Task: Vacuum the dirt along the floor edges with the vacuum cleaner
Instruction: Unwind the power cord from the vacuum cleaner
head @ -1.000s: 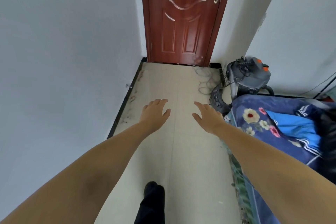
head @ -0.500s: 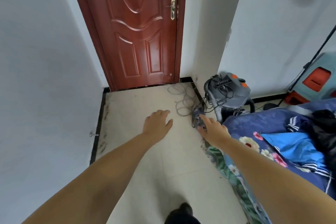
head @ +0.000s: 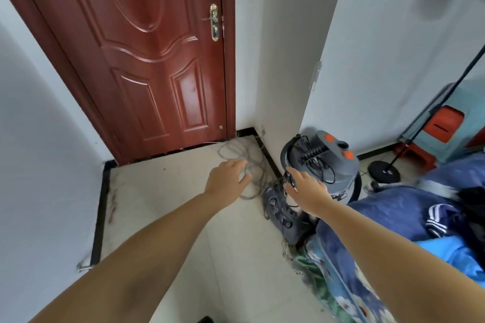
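Grey plastic drum vacuum cleaner with orange buttons [head: 326, 162] sits right of centre in my view, on the floor against the white wall corner, black cord looped over its lid. Below it, lower centre-right, a dark grey corrugated hose and floor-head assembly [head: 282, 211] lies on the pale tiled floor [head: 162, 207], tangled with thin cable.

My right hand [head: 305, 187] reaches forward at centre-right, fingers straight and spread, holding nothing. It overlaps the vacuum's near side in the frame; I cannot tell whether it touches it. My left hand [head: 227, 178] is extended at centre, fingers loosely spread and relaxed, also holding nothing, over a loose coil of thin grey cable [head: 244, 162] lying on the floor near the door sill.

Dark red panelled wooden door with a brass handle [head: 154, 60] fills the upper left and is closed. Black skirting strip [head: 101, 214] runs along the left wall; dirt streaks and debris [head: 113, 200] lie on the tiles just beside it at mid-left.

Blue floral-patterned quilt [head: 349, 257] is heaped at lower right, with a bright blue cloth and a dark striped garment on top. At the right edge stands a teal and orange container [head: 443, 126], with a black pole on a round black base [head: 384, 172] in front of it.
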`<state>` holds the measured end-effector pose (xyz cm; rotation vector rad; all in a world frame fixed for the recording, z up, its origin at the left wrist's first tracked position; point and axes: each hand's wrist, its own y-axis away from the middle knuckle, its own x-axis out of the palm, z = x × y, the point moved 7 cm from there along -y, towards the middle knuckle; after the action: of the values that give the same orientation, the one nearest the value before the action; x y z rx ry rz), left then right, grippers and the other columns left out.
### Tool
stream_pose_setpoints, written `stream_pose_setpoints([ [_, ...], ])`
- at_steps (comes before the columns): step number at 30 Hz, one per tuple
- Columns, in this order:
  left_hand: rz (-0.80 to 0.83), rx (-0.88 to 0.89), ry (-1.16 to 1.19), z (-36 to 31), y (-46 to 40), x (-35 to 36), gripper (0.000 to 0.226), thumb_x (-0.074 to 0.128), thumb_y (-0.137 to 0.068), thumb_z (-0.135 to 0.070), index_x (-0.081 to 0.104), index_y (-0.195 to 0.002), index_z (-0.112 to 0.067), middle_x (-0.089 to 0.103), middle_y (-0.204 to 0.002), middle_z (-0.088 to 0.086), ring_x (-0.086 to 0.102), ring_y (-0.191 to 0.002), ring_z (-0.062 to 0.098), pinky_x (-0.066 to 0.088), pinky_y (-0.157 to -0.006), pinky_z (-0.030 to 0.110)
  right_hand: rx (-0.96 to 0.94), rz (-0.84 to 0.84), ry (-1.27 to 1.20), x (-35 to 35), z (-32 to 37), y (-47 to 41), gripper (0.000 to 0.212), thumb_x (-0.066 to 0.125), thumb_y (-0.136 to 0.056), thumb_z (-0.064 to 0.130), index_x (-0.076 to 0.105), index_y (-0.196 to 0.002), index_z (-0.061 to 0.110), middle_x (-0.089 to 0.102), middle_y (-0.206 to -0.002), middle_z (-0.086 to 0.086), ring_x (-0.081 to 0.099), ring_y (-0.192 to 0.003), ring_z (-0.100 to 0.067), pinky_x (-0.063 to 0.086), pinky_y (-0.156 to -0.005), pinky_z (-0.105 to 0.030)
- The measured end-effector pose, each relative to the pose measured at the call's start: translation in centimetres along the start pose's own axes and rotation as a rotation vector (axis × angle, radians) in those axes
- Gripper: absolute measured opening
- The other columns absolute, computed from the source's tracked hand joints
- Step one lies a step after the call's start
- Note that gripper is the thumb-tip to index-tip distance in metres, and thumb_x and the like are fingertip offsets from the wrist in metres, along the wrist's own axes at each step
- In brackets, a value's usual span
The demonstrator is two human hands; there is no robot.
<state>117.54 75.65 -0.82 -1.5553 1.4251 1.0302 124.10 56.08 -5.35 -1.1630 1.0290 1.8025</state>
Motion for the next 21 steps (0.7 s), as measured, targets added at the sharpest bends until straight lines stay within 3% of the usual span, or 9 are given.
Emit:
stream_pose_setpoints([
  [4, 0.063, 0.042, 0.038, 1.9, -7.5, 1.6, 0.046, 0.040, -0.102, -0.034, 0.040, -0.145, -0.018, 0.044, -0.146, 0.004, 0.041, -0.131, 0.023, 0.035, -0.103, 0.032, 0.067, 0.013, -0.005, 0.0, -1.0, -5.7, 0.056, 0.032, -0.100, 0.046, 0.018, -0.151, 0.029, 0.041, -0.145, -0.005, 0.043, -0.129, -0.029, 0.032, -0.107, -0.049],
  [9, 0.156, 0.230, 0.031, 1.1, -18.6, 3.6, 0.046, 0.043, -0.101, -0.036, 0.043, -0.143, -0.017, 0.050, -0.140, 0.004, 0.047, -0.126, 0.023, 0.040, -0.099, 0.034, 0.292, -0.035, -0.096, -1.3, -5.0, -11.8, 0.055, 0.032, -0.100, 0.045, 0.018, -0.151, 0.028, 0.040, -0.146, -0.007, 0.042, -0.130, -0.028, 0.032, -0.107, -0.046],
  [15, 0.312, 0.367, 0.000, -1.8, -27.2, 8.1, 0.046, 0.043, -0.100, -0.037, 0.044, -0.142, -0.019, 0.051, -0.138, 0.003, 0.046, -0.125, 0.023, 0.040, -0.101, 0.037, 0.520, -0.040, -0.210, -1.0, -10.7, -14.1, 0.055, 0.034, -0.101, 0.046, 0.020, -0.151, 0.028, 0.041, -0.145, -0.006, 0.041, -0.131, -0.027, 0.033, -0.107, -0.047],
  [21, 0.388, 0.513, -0.007, -6.4, -34.0, 14.2, 0.045, 0.044, -0.100, -0.037, 0.045, -0.140, -0.019, 0.054, -0.134, 0.001, 0.049, -0.123, 0.022, 0.040, -0.100, 0.038, 0.611, -0.039, -0.241, -0.4, -17.2, -18.6, 0.053, 0.033, -0.102, 0.042, 0.022, -0.151, 0.025, 0.042, -0.144, -0.007, 0.042, -0.129, -0.028, 0.036, -0.104, -0.047],
])
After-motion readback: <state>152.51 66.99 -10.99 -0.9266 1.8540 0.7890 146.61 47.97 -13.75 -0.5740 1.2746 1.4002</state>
